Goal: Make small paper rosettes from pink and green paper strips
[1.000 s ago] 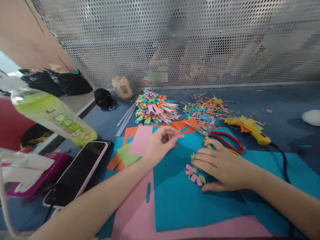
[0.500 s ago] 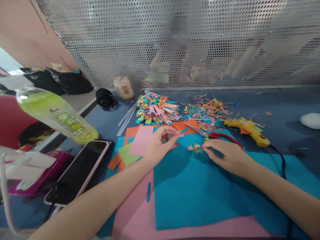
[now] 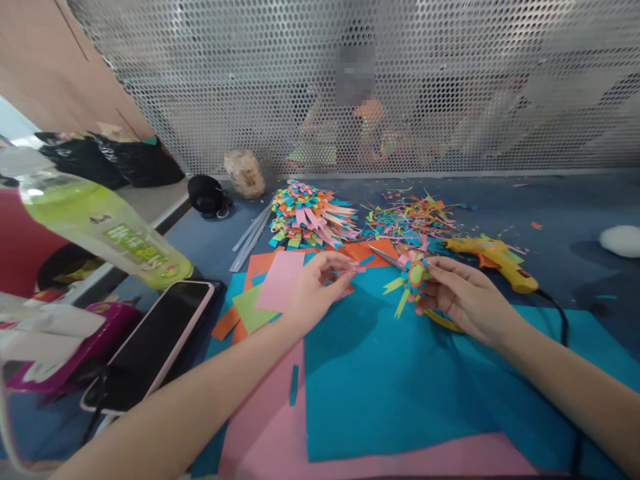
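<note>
My right hand (image 3: 463, 297) is closed on a small paper flower (image 3: 413, 275) of green, blue, orange and pink strips, lifted and tilted above the blue sheet (image 3: 390, 373). My left hand (image 3: 317, 287) pinches a small pink paper strip (image 3: 361, 269) just left of the flower. Red-handled scissors (image 3: 400, 263) lie behind my right hand, mostly hidden by it. A yellow glue gun (image 3: 493, 259) rests to the right of them.
A large finished paper flower (image 3: 310, 217) and a heap of paper scraps (image 3: 413, 217) lie at the back. Pink, orange and green sheets (image 3: 280, 280) sit left. A phone (image 3: 153, 340), a green bottle (image 3: 100, 230) and a perforated metal screen (image 3: 350, 87), with a person behind it, surround the work.
My right hand picked the small flower up off the blue sheet, carried it away from me towards the scissors, and turned it upright. My left hand stayed in place with its pink strip.
</note>
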`<action>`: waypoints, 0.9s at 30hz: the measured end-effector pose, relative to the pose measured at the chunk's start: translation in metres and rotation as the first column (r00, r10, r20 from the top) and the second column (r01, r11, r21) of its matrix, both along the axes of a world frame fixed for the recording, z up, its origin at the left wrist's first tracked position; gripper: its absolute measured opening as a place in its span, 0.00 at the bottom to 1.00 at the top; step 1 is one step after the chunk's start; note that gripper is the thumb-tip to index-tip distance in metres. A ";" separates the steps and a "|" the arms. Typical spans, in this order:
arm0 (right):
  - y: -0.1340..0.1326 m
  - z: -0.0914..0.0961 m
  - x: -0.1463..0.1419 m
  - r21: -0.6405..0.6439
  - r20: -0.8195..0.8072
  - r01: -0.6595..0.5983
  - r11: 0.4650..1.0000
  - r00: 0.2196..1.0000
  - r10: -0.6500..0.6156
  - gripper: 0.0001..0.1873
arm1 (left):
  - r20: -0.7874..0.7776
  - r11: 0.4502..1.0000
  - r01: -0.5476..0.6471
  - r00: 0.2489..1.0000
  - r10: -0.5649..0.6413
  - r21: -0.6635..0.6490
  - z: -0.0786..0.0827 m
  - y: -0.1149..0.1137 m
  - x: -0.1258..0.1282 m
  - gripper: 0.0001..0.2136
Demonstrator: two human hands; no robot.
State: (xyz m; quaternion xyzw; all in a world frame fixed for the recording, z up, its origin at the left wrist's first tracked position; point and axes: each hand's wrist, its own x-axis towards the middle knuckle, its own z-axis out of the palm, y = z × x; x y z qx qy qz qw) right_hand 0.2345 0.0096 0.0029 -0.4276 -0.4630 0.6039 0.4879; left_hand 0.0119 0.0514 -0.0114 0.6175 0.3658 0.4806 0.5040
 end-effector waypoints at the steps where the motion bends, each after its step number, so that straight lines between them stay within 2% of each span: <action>1: 0.000 0.000 0.000 -0.006 -0.014 0.003 1.000 1.000 -0.003 0.07 | 0.005 1.000 0.006 1.000 -0.006 -0.030 0.000 -0.001 0.000 0.09; 6: 0.001 0.000 -0.001 -0.029 -0.068 0.042 0.999 0.997 -0.044 0.06 | 0.056 0.986 0.028 0.998 -0.020 -0.161 0.002 -0.005 0.002 0.11; 10: 0.000 0.001 -0.002 -0.084 -0.031 0.029 0.996 0.999 -0.032 0.05 | 0.060 0.976 0.018 0.998 -0.005 -0.216 0.002 -0.006 0.003 0.12; 17: -0.004 0.006 -0.006 -0.235 -0.019 0.054 0.970 0.998 -0.060 0.08 | 0.094 0.983 -0.019 0.995 0.037 -0.184 0.000 -0.003 0.004 0.10; 24: -0.004 0.005 -0.005 -0.276 0.024 0.040 0.960 0.999 -0.035 0.08 | 0.112 0.980 -0.024 0.993 0.046 -0.195 0.000 -0.003 0.004 0.09; 27: -0.002 0.000 -0.003 -0.248 0.052 0.030 0.968 0.998 -0.018 0.10 | 0.211 0.977 0.058 0.977 -0.014 -0.204 0.000 -0.004 0.002 0.10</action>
